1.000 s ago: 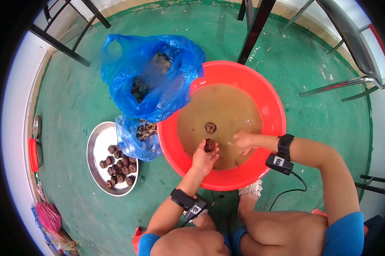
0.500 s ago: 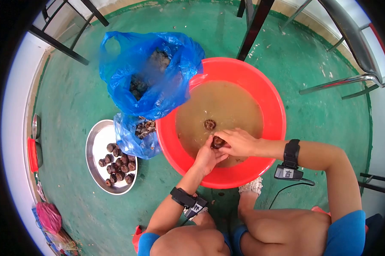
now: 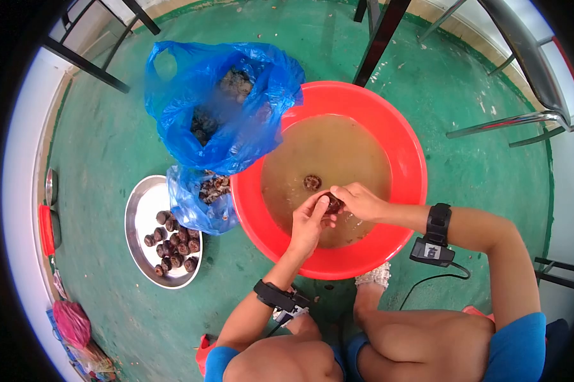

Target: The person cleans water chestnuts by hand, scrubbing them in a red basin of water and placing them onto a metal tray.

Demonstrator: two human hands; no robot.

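Both my hands are over the red basin of murky water, closed around one dark brown, round, wet water chestnut [image 3: 333,204]. My left hand [image 3: 308,224] holds it from the left, thumb on top and fingers curled beneath. My right hand [image 3: 359,202] grips its right side with bent fingers, partly covering it. A second brown water chestnut [image 3: 312,183] sits at the water surface just above my left fingertips. The basin [image 3: 406,153] stands on the floor between my feet and the blue bag.
A large blue plastic bag [image 3: 166,108] with muddy dark lumps overlaps the basin's left rim. Below it, a smaller blue bag [image 3: 188,213] holds brown scraps. A metal tray [image 3: 141,210] holds several brown water chestnuts. Chair and table legs [image 3: 379,48] stand behind.
My hands have lifted slightly and turned the water chestnut. My left thumb now lies across its top. The view has shifted a little; the water chestnut in the basin looks unmoved.
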